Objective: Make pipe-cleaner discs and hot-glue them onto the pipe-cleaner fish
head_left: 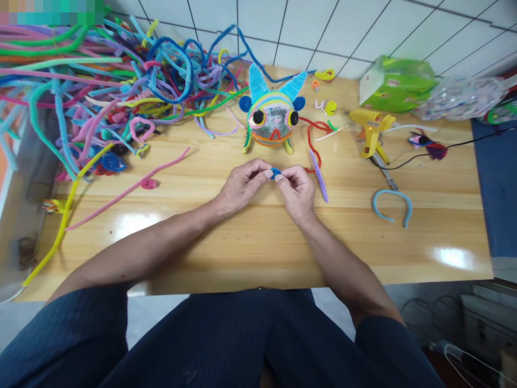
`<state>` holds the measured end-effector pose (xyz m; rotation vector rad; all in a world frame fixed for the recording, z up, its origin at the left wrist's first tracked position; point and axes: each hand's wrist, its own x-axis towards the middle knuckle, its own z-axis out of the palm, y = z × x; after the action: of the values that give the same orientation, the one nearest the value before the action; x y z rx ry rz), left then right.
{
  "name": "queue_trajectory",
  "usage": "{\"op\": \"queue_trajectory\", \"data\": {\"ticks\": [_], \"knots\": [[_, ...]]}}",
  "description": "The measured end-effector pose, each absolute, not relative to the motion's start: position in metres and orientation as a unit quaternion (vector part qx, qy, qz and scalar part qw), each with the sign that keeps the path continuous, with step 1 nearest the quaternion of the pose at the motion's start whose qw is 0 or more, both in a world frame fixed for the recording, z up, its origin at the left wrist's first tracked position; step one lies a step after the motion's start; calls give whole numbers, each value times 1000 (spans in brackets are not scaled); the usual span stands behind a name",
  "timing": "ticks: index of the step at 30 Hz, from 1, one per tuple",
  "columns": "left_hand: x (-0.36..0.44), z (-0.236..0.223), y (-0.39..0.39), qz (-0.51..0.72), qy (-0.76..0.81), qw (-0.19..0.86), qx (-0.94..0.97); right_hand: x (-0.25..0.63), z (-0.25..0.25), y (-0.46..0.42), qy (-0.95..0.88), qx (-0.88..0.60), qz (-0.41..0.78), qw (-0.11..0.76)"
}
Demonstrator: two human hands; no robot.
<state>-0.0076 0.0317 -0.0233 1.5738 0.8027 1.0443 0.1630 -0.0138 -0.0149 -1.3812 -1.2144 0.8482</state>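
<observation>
Dark clothing (226, 339) fills the bottom of the frame, below the wooden table (250, 248). Right of centre lies a curved light-blue strip (409, 205). Mid-frame, the left hand (242, 188) and right hand (299, 191) nearly meet, fingers curled, each pinching a small blue piece (276, 173) between thumb and fingertips. A purple strip (319, 177) lies just beside the right hand. Beyond the hands stands a blue-horned figure (274, 128); right of it is a yellow glue gun (369, 129). A tangle of fuzzy stems (121, 99) crowds the upper left; a green package (398, 86) sits upper right, before the tiled wall (311, 27).
</observation>
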Motion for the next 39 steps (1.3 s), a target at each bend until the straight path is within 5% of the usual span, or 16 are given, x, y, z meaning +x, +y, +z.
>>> {"op": "queue_trajectory", "data": {"ticks": [20,30,39], "knots": [[-8,-20,30,445,332,511,656,163,-16,-17,-517,-585,339,525],[-9,-12,23,516,269,329,744,165,-16,-25,-565,-543,285,552],[-13,-5,20,514,247,284,771,165,-12,-31,-612,-516,205,563]]}}
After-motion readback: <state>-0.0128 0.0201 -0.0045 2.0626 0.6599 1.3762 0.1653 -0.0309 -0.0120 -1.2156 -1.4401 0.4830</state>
